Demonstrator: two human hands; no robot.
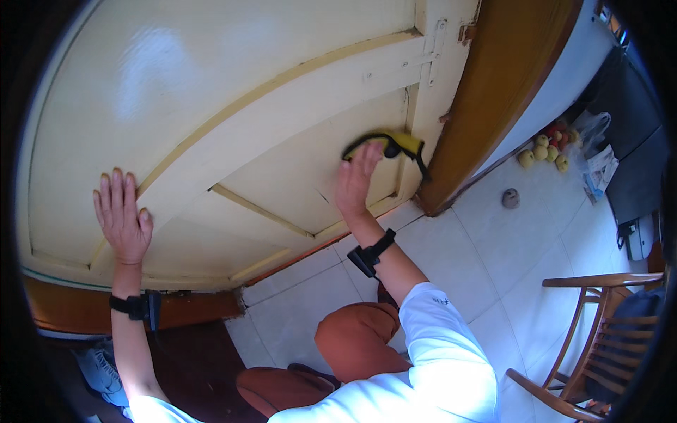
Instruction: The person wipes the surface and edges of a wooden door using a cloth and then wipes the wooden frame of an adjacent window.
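Note:
Before me stands a cream panelled wooden door (pixel 296 100) with raised mouldings and some chipped edges. My left hand (pixel 122 222) lies flat on its left part, fingers spread, holding nothing. At the lower right panel, my right hand (pixel 357 182) has its fingers on a yellow and black hand-held tool (pixel 407 141). The tool is blurred, so its exact kind is unclear. It is at the door's face, close to the right-hand stile; contact with the panel cannot be made out. Each forearm wears a black strap with a small box.
A brown wooden door frame (pixel 508 79) borders the door on the right. On the tiled floor (pixel 455 254) are a round stone-like object (pixel 511 198) and several yellowish fruits (pixel 540 152) beside plastic bags. A wooden chair (pixel 592 338) stands at lower right, a dark red mat (pixel 195 365) at lower left.

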